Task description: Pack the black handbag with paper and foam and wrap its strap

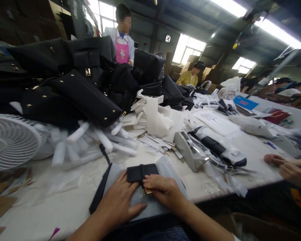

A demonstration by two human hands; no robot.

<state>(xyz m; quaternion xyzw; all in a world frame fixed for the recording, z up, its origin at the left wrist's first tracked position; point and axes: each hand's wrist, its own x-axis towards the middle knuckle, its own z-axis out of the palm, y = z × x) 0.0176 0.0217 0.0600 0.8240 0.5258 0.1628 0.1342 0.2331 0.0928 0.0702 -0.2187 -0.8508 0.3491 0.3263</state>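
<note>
On the table edge in front of me lies a black handbag point(99, 192), mostly covered by white wrapping paper point(137, 209). Its black flap with a strap band point(133, 174) shows above the paper. My left hand point(120, 197) rests flat on the bag's left part, thumb spread and fingertips at the flap's lower left edge. My right hand point(167, 192) has its fingers curled together over the strap end, at a gold-coloured clasp point(147, 190). The fingers partly hide that clasp. A black strap point(104, 152) sticks up behind the bag.
Black handbags point(85, 97) are heaped at the back left, above white foam rolls point(77, 134). A white fan point(10, 142) stands left. White sheets point(154, 115) and a grey tape dispenser point(190, 150) lie ahead. A co-worker's hands point(288, 165) are at right; other people stand farther back.
</note>
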